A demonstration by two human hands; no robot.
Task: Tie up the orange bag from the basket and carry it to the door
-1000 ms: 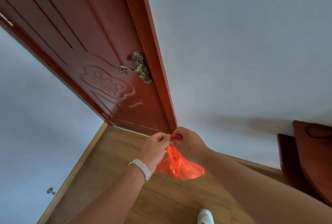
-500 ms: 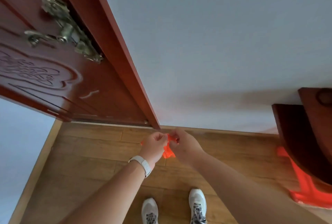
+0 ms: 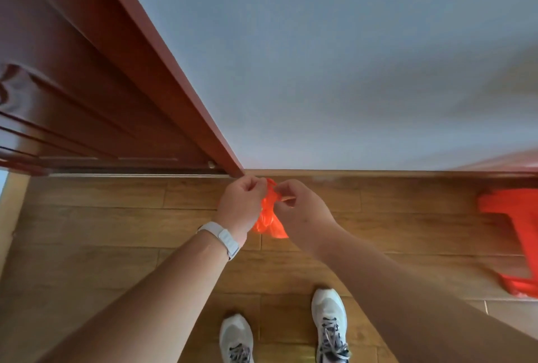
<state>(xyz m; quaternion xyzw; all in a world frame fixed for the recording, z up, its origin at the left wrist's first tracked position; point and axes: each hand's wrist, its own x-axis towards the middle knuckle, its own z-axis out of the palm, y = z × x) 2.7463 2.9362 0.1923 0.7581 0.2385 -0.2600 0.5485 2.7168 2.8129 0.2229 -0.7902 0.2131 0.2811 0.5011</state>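
While I monitor the head view, the wall (image 3: 349, 56) fills most of the field, and the door (image 3: 87, 86) occupies the upper left with its bottom edge meeting the wood floor (image 3: 116, 231). Compared with the view a second ago, the camera has tilted sharply downward: the door handle has left the picture, and both shoes (image 3: 330, 324) are visible on the floor. I judge this to mean that the person has arrived at the door, so the carry portion of the task is essentially complete.

At the right edge lies a blurred red-orange object (image 3: 515, 231); I cannot identify it.

The orange bag (image 3: 269, 217) hangs between the two hands, near the lower corner of the door frame and apparently above the floor, not resting on it. It looks smaller and more bunched than it did a second ago, when a fuller pouch hung below the hands.

The left hand (image 3: 241, 205), with a white wristband (image 3: 221, 239), has its fingers curled closed on the neck of the bag. The right hand (image 3: 300, 211) pinches the twisted top of the bag between thumb and fingers. I judge that the knot is being finished or checked; whether it is fully tight cannot be determined.
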